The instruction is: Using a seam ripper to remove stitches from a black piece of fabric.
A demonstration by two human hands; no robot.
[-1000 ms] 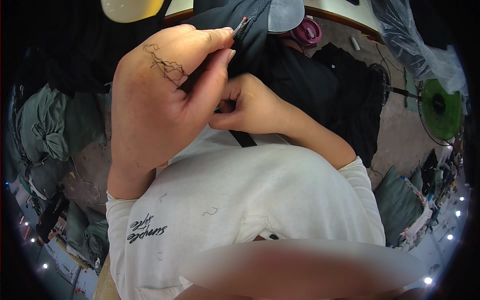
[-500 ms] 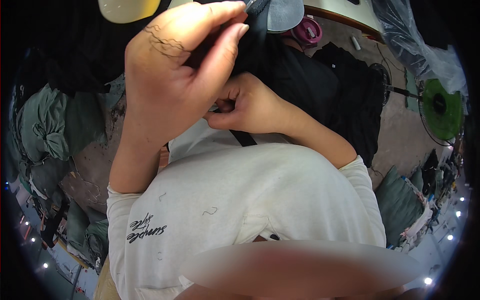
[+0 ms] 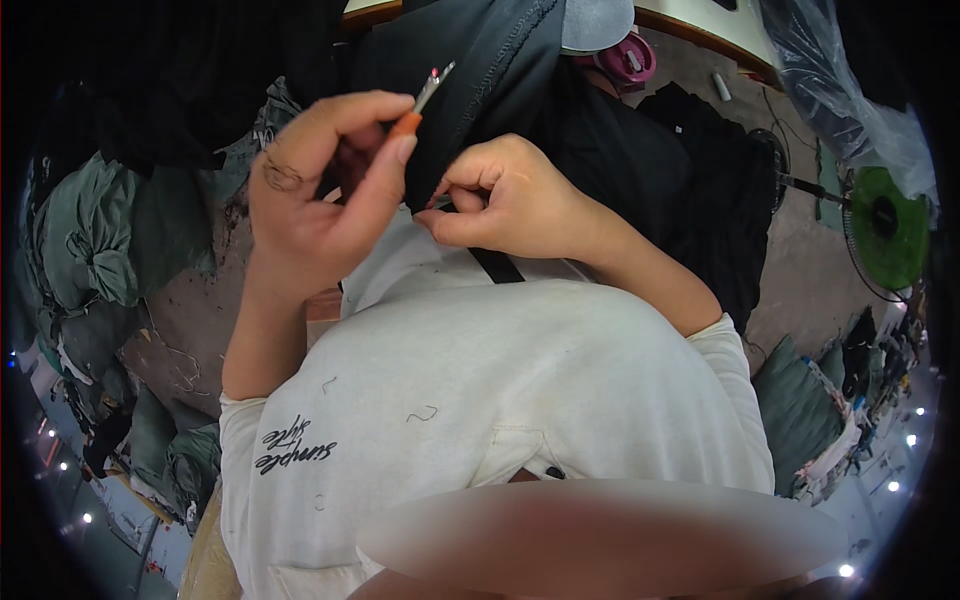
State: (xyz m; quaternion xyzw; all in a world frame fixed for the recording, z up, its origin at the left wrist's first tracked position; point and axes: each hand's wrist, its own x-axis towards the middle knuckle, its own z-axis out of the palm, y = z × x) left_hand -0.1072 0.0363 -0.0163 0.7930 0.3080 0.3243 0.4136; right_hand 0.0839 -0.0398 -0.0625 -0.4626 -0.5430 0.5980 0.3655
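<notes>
Between thumb and forefinger, my left hand (image 3: 325,190) pinches a seam ripper (image 3: 408,124) by its orange handle. The forked metal tip, with a small red ball on one prong, points up and away, close over black cloth (image 3: 500,75). Curly dark threads cling to the back of that hand. My right hand (image 3: 515,200) is closed, its thumb and fingers gripping the near edge of the black cloth in front of my shirt. A stitched seam runs up the cloth toward the far side. The right fingertips are partly hidden in the fold.
A pale table edge (image 3: 690,30) crosses the far side, with a grey rounded piece (image 3: 597,22) before it. A pink round object (image 3: 627,62) lies on the floor beyond. To the right stand a green fan (image 3: 885,225) and clear plastic sheeting (image 3: 835,85); green bundles (image 3: 105,235) lie left.
My left hand has come down and nearer to me, and the seam ripper's tip is now in plain view. More of the seamed black cloth shows. My right hand has barely shifted.
</notes>
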